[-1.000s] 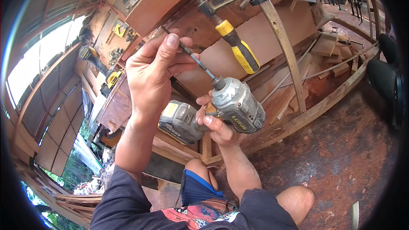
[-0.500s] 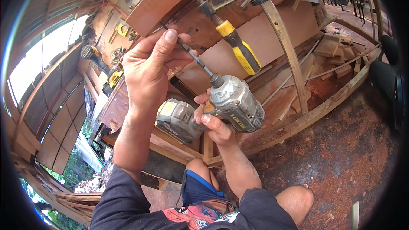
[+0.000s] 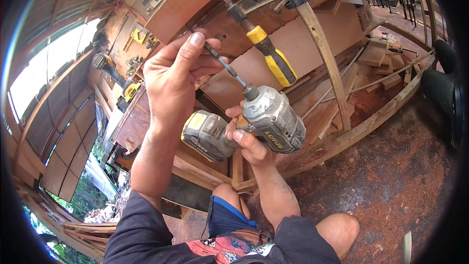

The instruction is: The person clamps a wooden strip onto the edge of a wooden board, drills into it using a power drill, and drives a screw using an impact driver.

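- Change: I register almost none over the last second. The left hand (image 3: 168, 76) and right hand (image 3: 254, 149) keep practically the same pose, with only a slight drift. I judge the work to be at a steady hold, bit and driver kept in line.
- Left grip: closed in a pinch on the slim bit (image 3: 222, 63), thumb uppermost, fingers beneath.
- Right grip: wrapped round the handle of the power driver (image 3: 276, 120). I cannot tell whether the trigger is pressed.
- Location: the driver is at centre, its chuck (image 3: 251, 92) pointing far and left. The bit runs from that chuck into the left fingers; its dark far end lies near the reddish timber beam (image 3: 190, 5), contact unconfirmed.
- Materials: driver housing barrel-shaped, scuffed grey over dark plastic; battery (image 3: 205, 137) blocky, with yellow trim. The bit is straight and narrow, bluish with dark bands.
- Surroundings: a clamp handle (image 3: 273, 54) in ribbed yellow and black hangs to the right; beyond it stands a rough pale wooden strut (image 3: 325, 54). The near-right floor (image 3: 366, 186) is dark, dusted with reddish shavings.
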Tool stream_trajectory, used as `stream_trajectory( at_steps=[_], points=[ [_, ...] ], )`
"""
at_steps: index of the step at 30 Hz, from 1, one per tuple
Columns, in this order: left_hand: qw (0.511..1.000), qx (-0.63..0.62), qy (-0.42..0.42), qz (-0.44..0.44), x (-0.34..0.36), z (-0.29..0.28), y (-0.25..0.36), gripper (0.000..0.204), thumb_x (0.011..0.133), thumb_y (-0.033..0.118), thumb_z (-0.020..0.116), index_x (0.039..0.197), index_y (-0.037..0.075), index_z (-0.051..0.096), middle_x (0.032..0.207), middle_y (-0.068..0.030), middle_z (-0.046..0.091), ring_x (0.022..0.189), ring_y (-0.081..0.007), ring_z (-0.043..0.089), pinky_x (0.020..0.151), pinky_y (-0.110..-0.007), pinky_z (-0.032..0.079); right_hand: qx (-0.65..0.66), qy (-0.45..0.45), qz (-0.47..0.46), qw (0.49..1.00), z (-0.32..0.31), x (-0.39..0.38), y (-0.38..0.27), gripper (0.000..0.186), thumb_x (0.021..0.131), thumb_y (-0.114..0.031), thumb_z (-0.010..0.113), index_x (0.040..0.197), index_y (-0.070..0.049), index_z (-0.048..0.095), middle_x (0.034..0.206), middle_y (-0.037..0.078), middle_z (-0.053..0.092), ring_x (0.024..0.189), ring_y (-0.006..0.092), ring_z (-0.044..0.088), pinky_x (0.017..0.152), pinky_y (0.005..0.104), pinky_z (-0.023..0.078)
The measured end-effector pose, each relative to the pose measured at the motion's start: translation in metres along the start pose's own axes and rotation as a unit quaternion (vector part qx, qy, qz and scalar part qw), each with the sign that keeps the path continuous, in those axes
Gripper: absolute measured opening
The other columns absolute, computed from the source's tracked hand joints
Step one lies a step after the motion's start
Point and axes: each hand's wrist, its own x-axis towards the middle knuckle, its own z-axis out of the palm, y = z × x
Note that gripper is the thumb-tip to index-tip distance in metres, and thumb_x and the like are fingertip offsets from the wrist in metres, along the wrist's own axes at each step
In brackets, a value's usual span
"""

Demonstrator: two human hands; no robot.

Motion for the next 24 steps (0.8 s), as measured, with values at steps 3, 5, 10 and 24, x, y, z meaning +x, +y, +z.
stream_trajectory(
  at_steps=[3,5,10,24],
  points=[
    [1.0,-0.008,0.0,0.005,-0.0008,-0.0019,0.0004,0.029,0.096,0.016,0.068,0.108,-0.01,0.066,0.094,-0.0205,0.072,0.074,-0.0252,0.073,0.068,-0.034,0.063,-0.004,0.019,0.01,1.0,0.0082,0.0003,-0.0087,0.04,0.08,-0.019,0.069,0.115,0.0,0.062,0.094,0.006,0.065,0.091,0.0176,0.06,0.087,0.0361,0.048],
    [1.0,-0.011,0.0,0.003,-0.0009,-0.0031,-0.0009,0.028,0.096,0.016,0.068,0.108,-0.01,0.066,0.094,-0.0205,0.072,0.074,-0.0255,0.073,0.068,-0.034,0.064,0.006,0.037,0.011,0.999,0.0117,-0.0006,-0.0097,0.038,0.08,-0.019,0.069,0.113,-0.001,0.063,0.097,0.008,0.066,0.093,0.0183,0.06,0.087,0.0364,0.048],
    [1.0,0.003,-0.005,0.009,-0.0007,-0.0061,-0.0001,0.028,0.096,0.016,0.068,0.107,-0.01,0.066,0.095,-0.0211,0.072,0.074,-0.0263,0.073,0.068,-0.034,0.064,0.01,0.033,0.016,0.999,0.0112,-0.0006,-0.0078,0.032,0.081,-0.019,0.069,0.107,-0.001,0.065,0.1,0.01,0.067,0.097,0.0212,0.062,0.089,0.0384,0.048],
    [1.0,-0.007,-0.005,0.002,0.0021,-0.0037,0.0007,0.028,0.097,0.017,0.067,0.105,-0.01,0.067,0.094,-0.0207,0.072,0.074,-0.0263,0.073,0.068,-0.035,0.064,-0.008,0.014,0.011,1.0,0.0073,0.0018,-0.0081,0.027,0.082,-0.018,0.068,0.104,-0.001,0.065,0.097,0.009,0.067,0.105,0.0259,0.064,0.096,0.0419,0.048]
  ],
)
